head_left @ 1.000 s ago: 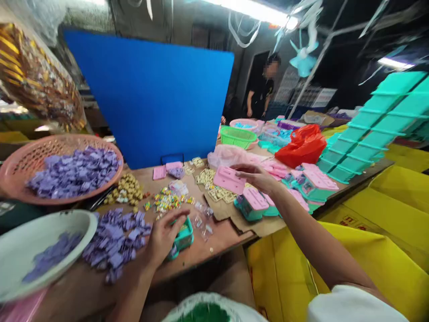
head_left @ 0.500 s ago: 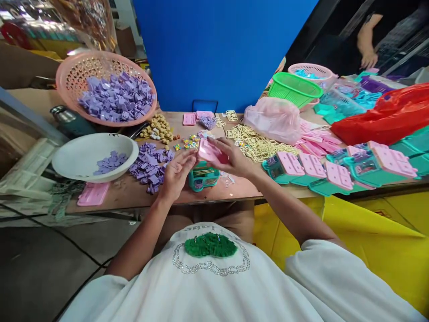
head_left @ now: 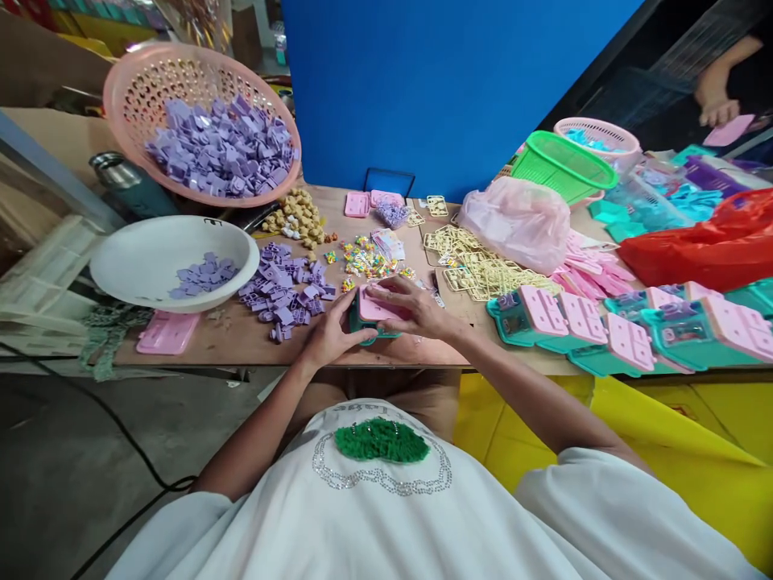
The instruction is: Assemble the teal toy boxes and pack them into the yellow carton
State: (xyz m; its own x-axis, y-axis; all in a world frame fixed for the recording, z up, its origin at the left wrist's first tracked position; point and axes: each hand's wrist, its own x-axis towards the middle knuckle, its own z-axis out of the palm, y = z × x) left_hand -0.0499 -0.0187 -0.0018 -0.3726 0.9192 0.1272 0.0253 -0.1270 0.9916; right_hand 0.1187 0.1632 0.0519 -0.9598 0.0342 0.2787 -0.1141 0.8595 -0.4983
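one wooden worktop [head_left: 241, 342]; pink basket [head_left: 130, 84] of purple parts at its far left corner; white bowl [head_left: 138, 262] nearer. at the near edge, left hand [head_left: 331, 337] and right hand [head_left: 414, 308] close around a teal box [head_left: 361, 329], pink lid [head_left: 378, 307] on top.

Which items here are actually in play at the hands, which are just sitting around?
In play: left hand; right hand; flat pink plastic lid; small teal plastic box.
Lying about: white bowl; green mesh basket; red plastic bag.
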